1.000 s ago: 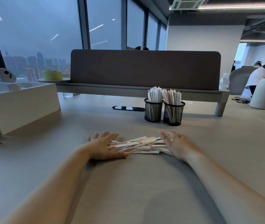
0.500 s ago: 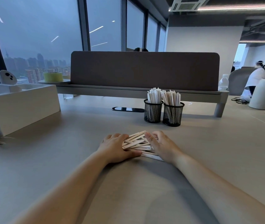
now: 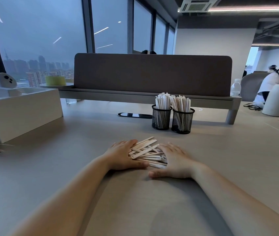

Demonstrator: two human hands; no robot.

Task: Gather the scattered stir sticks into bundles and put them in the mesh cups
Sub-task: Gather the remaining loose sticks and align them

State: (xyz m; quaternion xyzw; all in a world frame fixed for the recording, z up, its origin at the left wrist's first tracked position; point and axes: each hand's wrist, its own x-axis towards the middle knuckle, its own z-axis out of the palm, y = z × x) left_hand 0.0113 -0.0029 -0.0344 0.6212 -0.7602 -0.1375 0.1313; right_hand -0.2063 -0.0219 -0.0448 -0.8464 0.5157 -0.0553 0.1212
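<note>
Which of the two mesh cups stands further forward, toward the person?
The right mesh cup: its base sits lower in view than that of the left mesh cup.

Tall windows [image 3: 38, 40] with dark frames fill the left side, and a hazy grey-blue skyline [image 3: 38, 65] lies beyond (strip lights reflect in the glass). A long pale table [image 3: 50, 176] runs ahead to a dark padded screen [image 3: 152, 74] standing on a grey shelf [image 3: 118, 96]. A white box [image 3: 21, 109] sits on the table at left, with a green tape roll [image 3: 55, 80] behind it. Overhead, a vent [image 3: 197, 5] is set in the dark ceiling beside a lit strip [image 3: 254, 8]. A plain white wall [image 3: 212, 41] rises behind the screen. At far right are a person [image 3: 275, 80] in white, a grey chair [image 3: 251, 84], and a white jug [image 3: 276, 100] on the table.
</note>
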